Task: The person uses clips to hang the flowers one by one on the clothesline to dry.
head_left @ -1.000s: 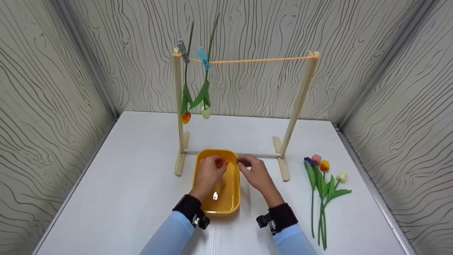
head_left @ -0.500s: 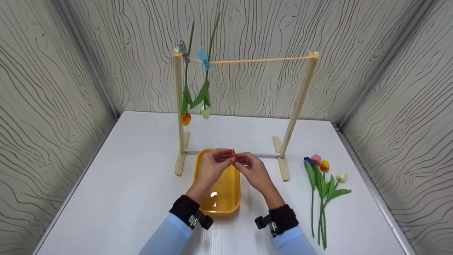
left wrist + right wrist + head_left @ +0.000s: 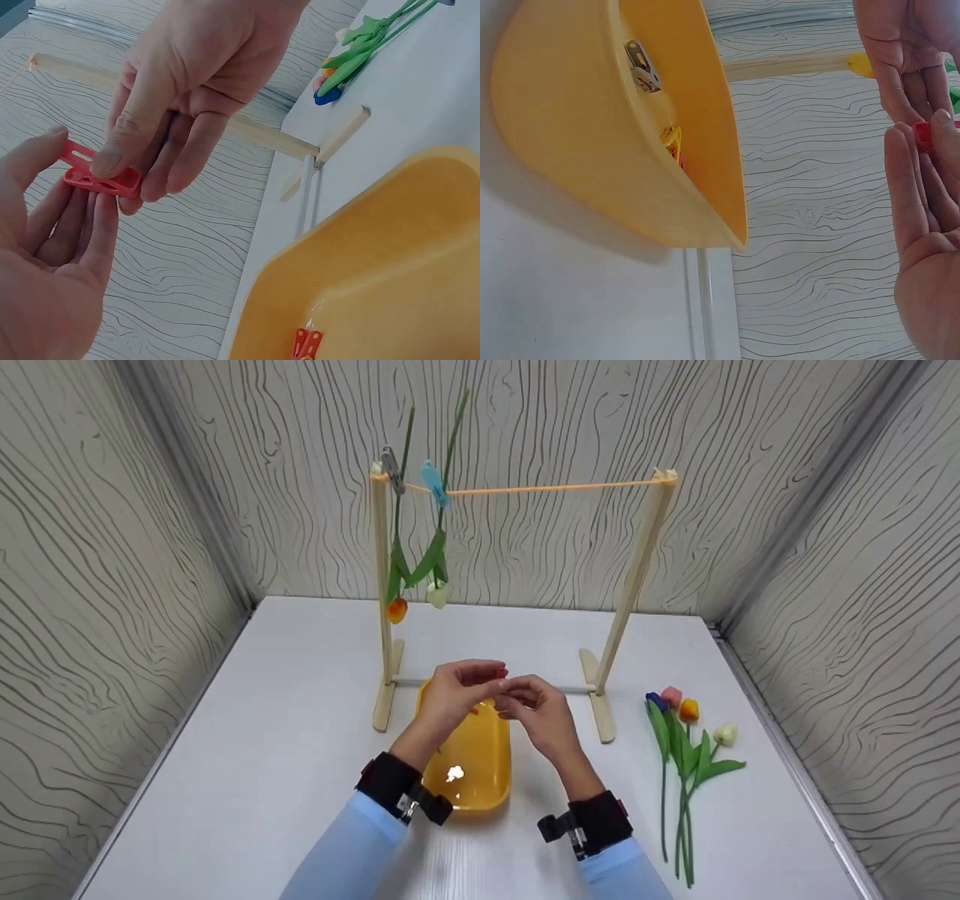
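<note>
Upward in the head frame my two hands have shifted since a moment ago, taking the red clothespin [image 3: 84,181] with them, so it now sits just below the frame's centre. My left grip [image 3: 450,695] pinches one end of it with bent fingers, and my right grip [image 3: 546,724] pinches it too, thumb laid across its face in the left wrist frame. Both are held above the top end of the yellow tray [image 3: 487,757], which lies on the tabletop [image 3: 322,697] at lower centre. Inside that tray, the right wrist frame shows a grey clip [image 3: 643,67] and a yellow clip [image 3: 671,139], while an orange-red clip [image 3: 304,343] appears at the bottom of the left wrist frame. Beyond my fingers stands a wooden frame [image 3: 643,562] strung with an orange cord [image 3: 555,489]. At its left end, a grey clothespin [image 3: 392,470] and a blue clothespin [image 3: 433,484] hold an orange tulip [image 3: 397,610] and a white tulip [image 3: 437,594] head down. Four loose tulips [image 3: 680,750] lie at lower right.
</note>
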A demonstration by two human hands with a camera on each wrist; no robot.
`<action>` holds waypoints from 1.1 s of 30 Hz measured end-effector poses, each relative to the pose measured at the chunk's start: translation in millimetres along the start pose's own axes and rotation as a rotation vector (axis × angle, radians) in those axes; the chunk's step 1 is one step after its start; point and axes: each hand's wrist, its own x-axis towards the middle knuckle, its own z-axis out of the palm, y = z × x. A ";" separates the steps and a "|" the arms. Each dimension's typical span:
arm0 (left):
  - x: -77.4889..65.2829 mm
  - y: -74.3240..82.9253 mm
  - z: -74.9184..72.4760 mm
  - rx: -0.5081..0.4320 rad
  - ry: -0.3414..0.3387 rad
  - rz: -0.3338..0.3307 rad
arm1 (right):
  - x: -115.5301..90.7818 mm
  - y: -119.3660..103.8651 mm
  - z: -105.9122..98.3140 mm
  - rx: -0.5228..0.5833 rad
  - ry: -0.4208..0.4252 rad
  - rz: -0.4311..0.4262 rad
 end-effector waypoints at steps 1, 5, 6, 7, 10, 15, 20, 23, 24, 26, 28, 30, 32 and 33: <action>1.0 0.9 -1.0 -0.007 -0.015 0.006 | 0.6 -0.4 -0.4 0.007 0.005 -0.005; 2.5 3.6 -3.5 -0.025 -0.043 0.014 | 2.6 -1.6 -1.4 0.021 0.016 -0.015; 2.8 3.8 -3.9 -0.025 -0.044 0.012 | 2.8 -1.9 -1.6 0.025 0.016 -0.014; 3.1 4.1 -4.2 -0.024 -0.042 0.012 | 3.1 -2.1 -1.7 0.028 0.016 -0.012; 3.8 5.0 -4.5 -0.017 -0.027 0.013 | 4.5 -2.5 -1.7 0.034 0.012 -0.009; 5.0 8.0 -2.7 0.013 0.023 0.015 | 7.1 -3.1 -0.4 0.032 0.017 -0.011; 6.6 10.1 1.6 0.022 0.098 0.025 | 8.3 -5.4 1.4 0.030 0.021 0.008; 7.4 10.5 3.1 0.014 0.128 0.042 | 8.9 -6.6 2.4 0.035 0.025 0.019; 7.6 10.6 3.3 0.011 0.133 0.049 | 9.0 -6.7 2.8 0.033 0.028 0.021; 8.5 10.6 3.1 -0.011 0.133 0.069 | 9.7 -6.4 3.3 0.038 0.031 0.018; 9.2 10.7 2.4 -0.031 0.126 0.087 | 10.2 -5.8 3.4 0.048 0.031 0.015; 10.0 10.6 1.9 -0.043 0.117 0.099 | 10.4 -4.9 2.9 0.054 0.028 0.015; 10.5 10.8 1.5 -0.044 0.113 0.102 | 10.4 -4.5 1.4 0.052 0.017 0.020; 10.7 11.0 1.4 -0.041 0.114 0.101 | 10.3 -4.3 0.4 0.042 0.011 0.023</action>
